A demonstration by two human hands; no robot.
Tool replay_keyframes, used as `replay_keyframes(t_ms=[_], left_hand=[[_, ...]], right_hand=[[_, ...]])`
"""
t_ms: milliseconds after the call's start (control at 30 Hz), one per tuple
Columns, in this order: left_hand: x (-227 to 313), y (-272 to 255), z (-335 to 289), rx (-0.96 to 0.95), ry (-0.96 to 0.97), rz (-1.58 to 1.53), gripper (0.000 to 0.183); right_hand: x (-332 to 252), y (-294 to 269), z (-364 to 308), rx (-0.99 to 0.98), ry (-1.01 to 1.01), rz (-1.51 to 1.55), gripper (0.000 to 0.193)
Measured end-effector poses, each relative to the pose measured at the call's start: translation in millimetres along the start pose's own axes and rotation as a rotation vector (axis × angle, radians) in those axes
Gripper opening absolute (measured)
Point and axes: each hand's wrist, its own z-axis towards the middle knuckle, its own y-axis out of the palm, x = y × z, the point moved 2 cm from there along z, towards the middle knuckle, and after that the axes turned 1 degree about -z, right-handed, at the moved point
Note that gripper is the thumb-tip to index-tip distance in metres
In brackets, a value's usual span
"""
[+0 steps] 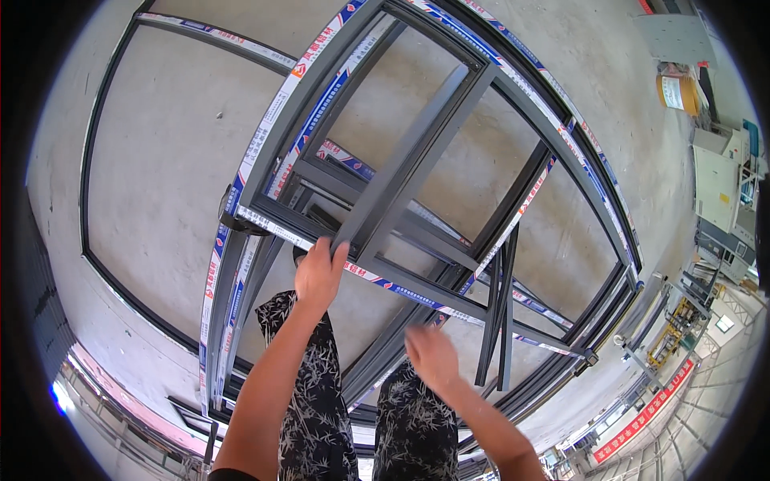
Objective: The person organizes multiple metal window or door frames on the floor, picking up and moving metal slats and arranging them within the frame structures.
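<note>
Above the grey floor [172, 132], left fingers [322, 251] grip a frame [455, 120]; right fingers [415, 343], blurred, I cannot tell.

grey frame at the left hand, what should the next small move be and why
Perhaps bring the right hand to the near rail of the grey frame: the left hand touches that rail, while the right looks blurred and apparently off it, so a second contact would likely steady things.
</note>
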Motion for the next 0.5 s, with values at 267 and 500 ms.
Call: replay_keyframes(t_ms=[267,500], left_hand=[[31.4,59.3,65.6,0.013,0.049,0.036,0.053],[29.9,78.9,67.1,0.052,0.070,0.021,0.056]], right_hand=[[52.3,82.8,-203.5,-0.304,0.178,-0.184,0.021],[48.8,96.6,-194.9,-0.384,0.310,-0.152,0.020]])
